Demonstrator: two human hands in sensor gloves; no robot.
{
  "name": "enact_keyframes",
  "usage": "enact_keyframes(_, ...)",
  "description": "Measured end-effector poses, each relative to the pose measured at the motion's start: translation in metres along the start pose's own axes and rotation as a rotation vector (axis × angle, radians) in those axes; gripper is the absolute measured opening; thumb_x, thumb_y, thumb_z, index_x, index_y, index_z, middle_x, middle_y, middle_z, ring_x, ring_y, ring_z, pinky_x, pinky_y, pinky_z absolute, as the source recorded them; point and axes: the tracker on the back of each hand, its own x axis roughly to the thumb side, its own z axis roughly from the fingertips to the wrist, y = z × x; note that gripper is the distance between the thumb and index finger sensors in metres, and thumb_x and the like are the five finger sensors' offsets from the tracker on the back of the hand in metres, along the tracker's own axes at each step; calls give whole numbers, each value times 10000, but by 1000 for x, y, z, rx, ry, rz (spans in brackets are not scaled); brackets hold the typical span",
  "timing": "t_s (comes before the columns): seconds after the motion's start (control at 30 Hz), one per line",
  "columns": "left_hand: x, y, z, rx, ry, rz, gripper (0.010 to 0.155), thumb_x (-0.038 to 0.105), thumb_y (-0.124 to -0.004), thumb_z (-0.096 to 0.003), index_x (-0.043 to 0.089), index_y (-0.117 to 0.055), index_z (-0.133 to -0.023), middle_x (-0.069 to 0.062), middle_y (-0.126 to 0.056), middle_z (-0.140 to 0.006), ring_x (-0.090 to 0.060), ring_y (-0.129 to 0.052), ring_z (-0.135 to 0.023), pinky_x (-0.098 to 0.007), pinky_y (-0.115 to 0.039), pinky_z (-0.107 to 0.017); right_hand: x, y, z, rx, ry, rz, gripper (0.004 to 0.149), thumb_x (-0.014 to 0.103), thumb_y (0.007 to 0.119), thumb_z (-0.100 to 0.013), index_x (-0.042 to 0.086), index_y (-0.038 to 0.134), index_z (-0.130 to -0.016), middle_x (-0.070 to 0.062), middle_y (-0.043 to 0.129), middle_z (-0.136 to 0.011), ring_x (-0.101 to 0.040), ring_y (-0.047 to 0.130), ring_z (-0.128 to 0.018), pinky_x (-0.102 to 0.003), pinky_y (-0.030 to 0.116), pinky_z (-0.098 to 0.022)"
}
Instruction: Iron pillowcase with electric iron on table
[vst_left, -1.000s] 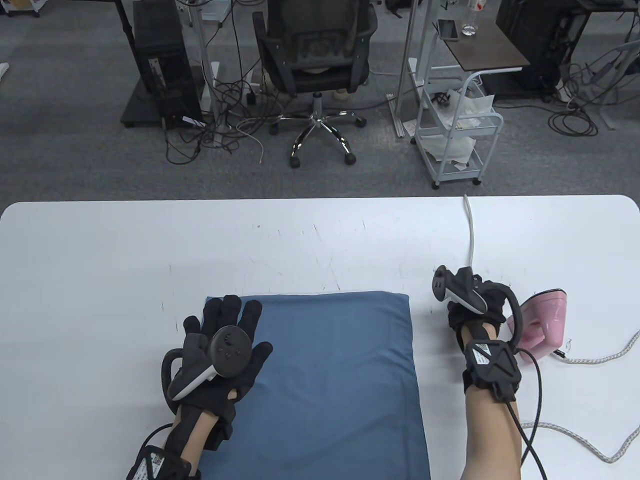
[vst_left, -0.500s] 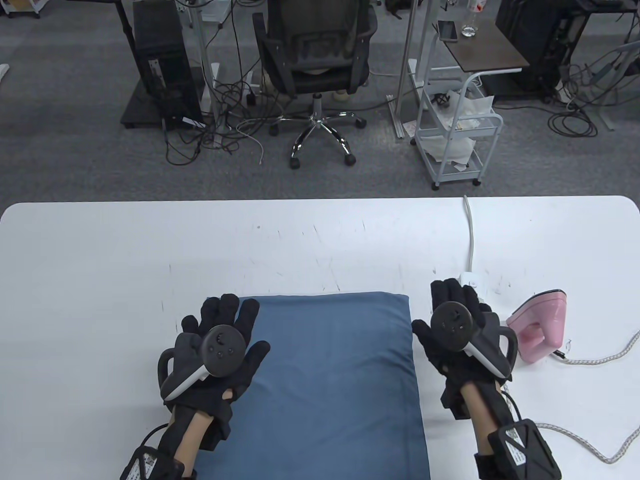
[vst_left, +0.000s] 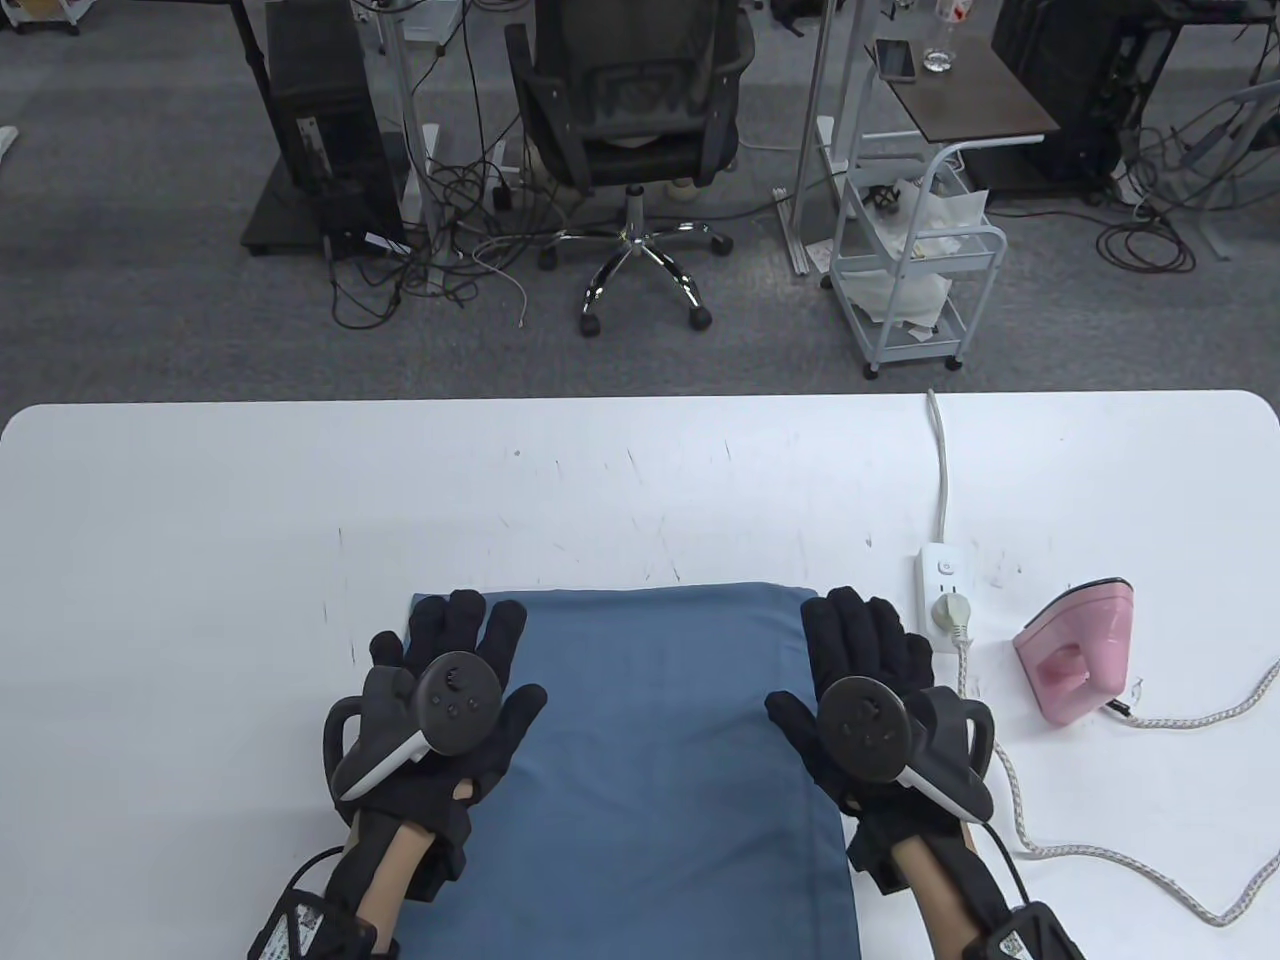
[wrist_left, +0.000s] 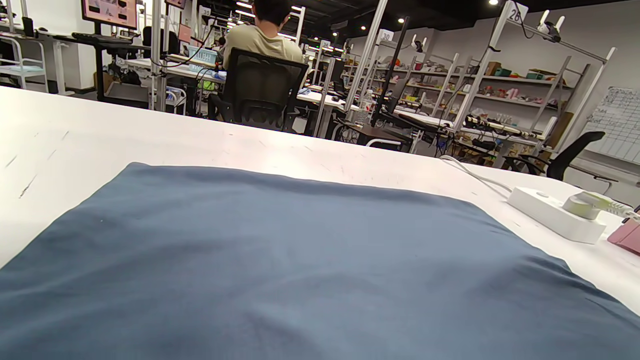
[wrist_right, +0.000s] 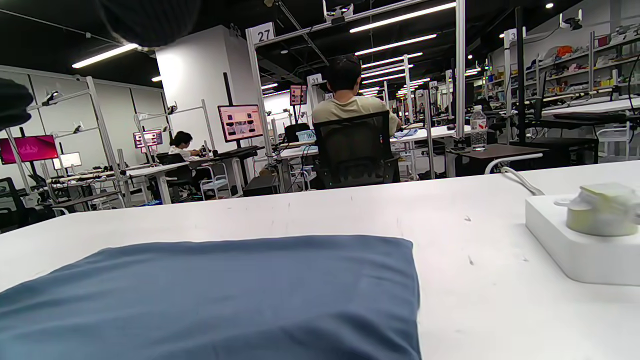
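Left hand (vst_left: 440, 700): flat, fingers spread, palm down on the pillowcase's left edge; it grips nothing, and is apparently placed to pin the cloth to the table (vst_left: 200, 520).
Pillowcase (vst_left: 660, 760): blue, spread flat at the near middle of the table between the two hands, its near end running out of the table view; the surface looks smooth, with faint creases near the wrist cameras.
Right hand (vst_left: 870, 690): likewise flat and spread, holding nothing, over the right edge of the cloth; together the hands seem to be tensioning or smoothing it before ironing.
Power strip (vst_left: 940, 590): just right of the cloth, one plug (vst_left: 953, 610) inserted, presumably the iron's.
Iron (vst_left: 1080, 645): pink, parked apart from the cloth at far right, untouched; its braided cord (vst_left: 1180, 720) trails along the table.
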Motion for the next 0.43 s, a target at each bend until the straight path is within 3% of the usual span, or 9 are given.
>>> enact_keyframes(0.43,-4,1,0,12,11,5,748,636,-445,-498,387,-39,-1075,-56,23,-1175,-389,15,-1089,-710,-104,-738,3,6,-1,39,-20,-3,833,495,639,-517,104,214,-1117,-225,183,-1186,-571,233,-1018,-743,323,-702)
